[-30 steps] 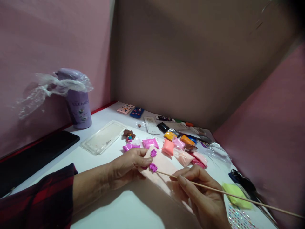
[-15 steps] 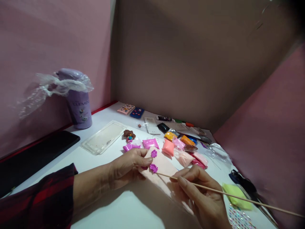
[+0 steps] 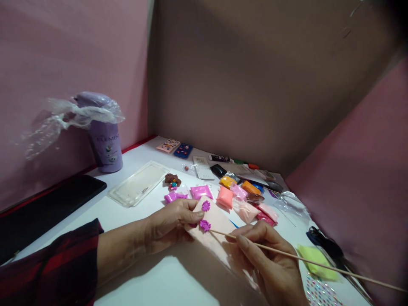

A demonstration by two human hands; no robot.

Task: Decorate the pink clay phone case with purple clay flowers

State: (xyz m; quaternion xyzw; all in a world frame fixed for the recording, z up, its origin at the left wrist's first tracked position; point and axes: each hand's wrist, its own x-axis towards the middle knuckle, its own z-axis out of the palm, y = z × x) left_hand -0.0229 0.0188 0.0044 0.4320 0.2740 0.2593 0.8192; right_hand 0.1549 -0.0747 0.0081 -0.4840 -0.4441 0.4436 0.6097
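Observation:
My left hand [image 3: 177,216] grips the upper left end of a flat pale pink panel [image 3: 219,219] with a see-through lower edge, thumb on top. Two magenta clay flowers [image 3: 205,225] sit on its face near my thumb. In my right hand [image 3: 269,253] a thin wooden skewer [image 3: 331,268] is pinched between thumb and fingers. The skewer's tip meets or nearly meets the right edge of the lower flower. My right fingers also lie close to the panel's far end; whether they support it is hidden. A small blue pointed thing [image 3: 234,223] shows behind the panel.
Several bagged clay pieces, one coral [image 3: 225,197], lie beyond my hands. To the left are a clear plastic tray [image 3: 140,182], a purple tumbler [image 3: 106,144] and a black slab [image 3: 54,212]. A yellow packet [image 3: 315,261] and a gem sheet [image 3: 321,291] lie right.
The skewer tip and my right hand have shifted very slightly at the lower flower. More of the blue thing shows behind the panel. My left hand stays where it was.

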